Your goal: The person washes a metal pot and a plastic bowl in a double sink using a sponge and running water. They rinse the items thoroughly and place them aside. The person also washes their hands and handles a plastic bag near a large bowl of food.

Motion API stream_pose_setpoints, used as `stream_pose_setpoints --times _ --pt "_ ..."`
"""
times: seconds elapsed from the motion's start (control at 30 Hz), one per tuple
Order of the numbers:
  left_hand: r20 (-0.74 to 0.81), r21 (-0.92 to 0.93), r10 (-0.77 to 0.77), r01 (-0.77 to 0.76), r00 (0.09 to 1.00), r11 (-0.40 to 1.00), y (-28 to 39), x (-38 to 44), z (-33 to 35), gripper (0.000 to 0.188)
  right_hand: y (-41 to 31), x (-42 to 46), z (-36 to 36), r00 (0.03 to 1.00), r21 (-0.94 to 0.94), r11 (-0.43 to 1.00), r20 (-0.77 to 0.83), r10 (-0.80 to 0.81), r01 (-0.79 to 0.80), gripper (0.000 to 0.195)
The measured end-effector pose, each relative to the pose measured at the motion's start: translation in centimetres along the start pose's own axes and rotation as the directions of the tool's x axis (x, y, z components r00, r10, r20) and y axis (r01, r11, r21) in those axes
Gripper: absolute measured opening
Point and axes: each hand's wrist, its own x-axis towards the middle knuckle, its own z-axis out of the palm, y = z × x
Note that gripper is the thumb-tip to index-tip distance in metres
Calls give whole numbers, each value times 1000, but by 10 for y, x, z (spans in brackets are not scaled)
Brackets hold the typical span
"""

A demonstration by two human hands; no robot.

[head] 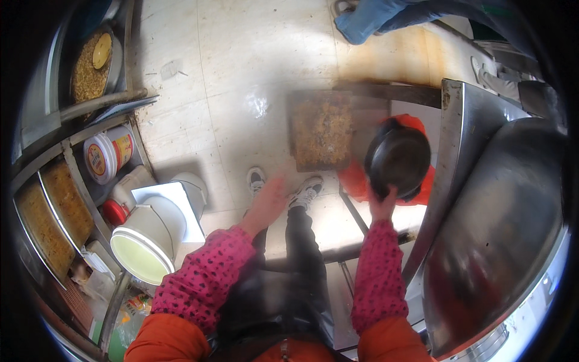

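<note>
My right hand (383, 201) grips the near edge of a black round pan (400, 158). Under and around the pan spreads a red plastic bag (355, 183); what supports the bag is hidden. My left hand (270, 197) is blurred, reaching over the floor above my shoes with nothing seen in it. Ahead of it, left of the pan, is a rusty brown square board or plate (322, 131). Pink spotted sleeve covers reach both wrists.
At left stand a pale bucket (142, 244), a red-capped jug (118, 210) and a labelled tub (106, 156) by metal shelving. A large metal wok-like vessel (493, 235) fills the right side. Another person's legs (371, 18) are at the top.
</note>
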Motion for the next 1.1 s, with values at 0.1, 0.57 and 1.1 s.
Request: stream_pose_setpoints --times 0.1,0.57,1.1 --pt "116 220 -154 126 981 967 -28 -34 -15 40 0 60 17 975 -293 930 77 -207 220 43" --pt "-114 206 -404 420 907 884 -76 -131 -58 33 46 195 90 903 -826 433 195 -382 361 75" --pt "-107 210 -130 150 986 966 21 -135 -21 30 43 -66 63 750 99 758 -108 653 -645 16"
